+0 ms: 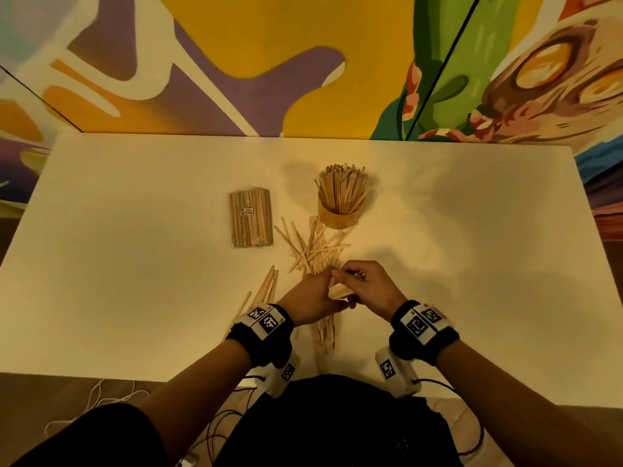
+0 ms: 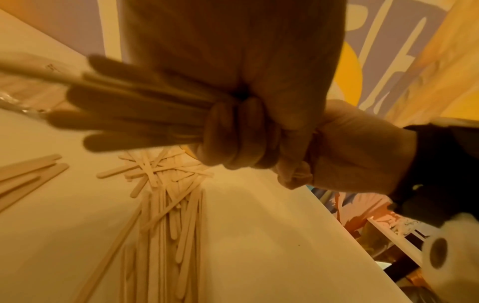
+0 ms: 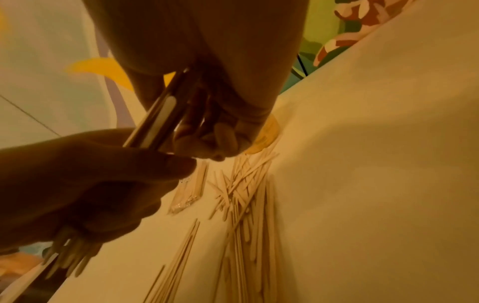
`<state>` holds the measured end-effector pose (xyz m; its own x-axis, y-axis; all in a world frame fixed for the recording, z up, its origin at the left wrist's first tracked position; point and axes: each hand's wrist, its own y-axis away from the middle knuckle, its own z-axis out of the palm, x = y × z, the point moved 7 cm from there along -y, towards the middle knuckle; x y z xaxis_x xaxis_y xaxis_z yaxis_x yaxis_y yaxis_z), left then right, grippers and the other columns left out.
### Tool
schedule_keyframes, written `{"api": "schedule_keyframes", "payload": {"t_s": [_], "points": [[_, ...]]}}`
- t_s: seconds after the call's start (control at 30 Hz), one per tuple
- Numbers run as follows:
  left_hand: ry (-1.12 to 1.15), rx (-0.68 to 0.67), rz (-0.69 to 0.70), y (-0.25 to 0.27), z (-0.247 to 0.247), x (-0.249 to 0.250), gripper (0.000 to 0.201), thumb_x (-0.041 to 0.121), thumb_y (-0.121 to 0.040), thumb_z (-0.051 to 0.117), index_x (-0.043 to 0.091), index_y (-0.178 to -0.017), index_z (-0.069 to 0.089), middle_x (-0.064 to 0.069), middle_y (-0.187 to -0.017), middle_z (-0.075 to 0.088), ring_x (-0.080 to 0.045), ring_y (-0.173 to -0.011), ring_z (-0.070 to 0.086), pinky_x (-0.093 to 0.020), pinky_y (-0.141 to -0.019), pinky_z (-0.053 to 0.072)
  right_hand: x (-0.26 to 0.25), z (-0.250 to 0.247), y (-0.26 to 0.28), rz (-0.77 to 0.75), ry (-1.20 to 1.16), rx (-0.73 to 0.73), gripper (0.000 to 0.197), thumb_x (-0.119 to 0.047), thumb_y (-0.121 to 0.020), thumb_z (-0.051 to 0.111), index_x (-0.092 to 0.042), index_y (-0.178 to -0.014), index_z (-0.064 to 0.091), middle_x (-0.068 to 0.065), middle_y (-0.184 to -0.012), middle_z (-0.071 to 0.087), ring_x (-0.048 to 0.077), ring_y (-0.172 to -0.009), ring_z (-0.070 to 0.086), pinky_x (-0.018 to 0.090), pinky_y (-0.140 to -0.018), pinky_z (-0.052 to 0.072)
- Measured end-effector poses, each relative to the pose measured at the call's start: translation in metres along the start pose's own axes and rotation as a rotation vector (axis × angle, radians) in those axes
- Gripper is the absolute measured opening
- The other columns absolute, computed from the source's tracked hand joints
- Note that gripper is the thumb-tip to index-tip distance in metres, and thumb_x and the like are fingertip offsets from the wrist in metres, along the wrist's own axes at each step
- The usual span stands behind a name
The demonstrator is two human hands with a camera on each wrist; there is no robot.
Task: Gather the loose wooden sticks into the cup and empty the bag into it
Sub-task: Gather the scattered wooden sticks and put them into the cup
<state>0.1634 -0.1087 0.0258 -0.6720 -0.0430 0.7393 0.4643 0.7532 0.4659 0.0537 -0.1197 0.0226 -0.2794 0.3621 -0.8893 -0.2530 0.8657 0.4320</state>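
Both hands, the left hand [image 1: 308,298] and right hand [image 1: 365,286], are closing around one bundle of sticks [image 1: 338,291] near the desk's [image 1: 135,264] front edge. The cup [image 1: 338,215], towards the back edge, is already holding many sticks. Loose sticks [image 1: 313,247] are still lying scattered before it, and the bag [image 1: 251,217] is lying full, apparently unopened, to its left.

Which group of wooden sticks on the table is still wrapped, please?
The bag of sticks, lying flat left of the cup; it alone is wrapped in clear plastic with a label.

Warm, dim yellow light all over; soft shadows pool on the table [image 1: 438,230]. Wrist views are blurry, hands dark against it, edges bending wide.
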Motion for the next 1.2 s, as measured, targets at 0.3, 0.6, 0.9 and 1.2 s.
{"api": "schedule_keyframes", "payload": {"t_s": [0.3,0.6,0.9,1.2], "points": [[-0.009,-0.056,0.066,-0.002,-0.001,0.012,0.054,0.03,-0.082,0.075,0.013,-0.128,0.053,-0.005,-0.132,0.049,-0.022,-0.113,0.055,-0.034,-0.095,0.044,-0.013,-0.006,0.006,-0.126,0.136,0.177,0.015,-0.022,-0.084,0.073,-0.016,-0.071,0.071,-0.01,-0.061,0.066,0.004,-0.052,0.059,0.02,-0.055,0.045],[0.537,-0.107,-0.156,0.007,0.011,-0.006,0.057,0.014,-0.083,0.074,0.015,-0.131,0.044,-0.008,-0.069,0.057,-0.013,-0.04,0.045,-0.025,-0.041,0.035,-0.017,-0.002,0.001,-0.158,0.109,0.158,0.043,-0.013,-0.087,0.07,-0.031,-0.05,0.058,-0.019,-0.042,0.054,0.0,-0.045,0.053,0.011,-0.055,0.038],[0.678,-0.182,-0.293,0.022,-0.007,-0.032,0.047,0.044,-0.1,0.04,0.006,-0.11,0.066,-0.018,-0.094,0.072,-0.021,-0.061,0.064,-0.026,-0.048,0.047,0.013,-0.024,0.001,0.028,-0.031,0.317,0.049,-0.017,-0.085,0.072,0.012,-0.051,0.051,0.012,-0.043,0.039,0.013,-0.037,0.034,0.02,-0.044,0.034],[1.068,0.301,-0.387,0.022,-0.011,-0.042,0.063,0.049,-0.101,0.032,0.002,-0.083,0.07,-0.012,-0.066,0.069,-0.02,-0.044,0.06,-0.024,-0.04,0.047,0.009,-0.018,-0.001,0.046,-0.078,0.371,0.048,-0.023,-0.09,0.066,-0.002,-0.05,0.053,0.01,-0.043,0.043,0.014,-0.032,0.037,0.02,-0.037,0.032]]}}
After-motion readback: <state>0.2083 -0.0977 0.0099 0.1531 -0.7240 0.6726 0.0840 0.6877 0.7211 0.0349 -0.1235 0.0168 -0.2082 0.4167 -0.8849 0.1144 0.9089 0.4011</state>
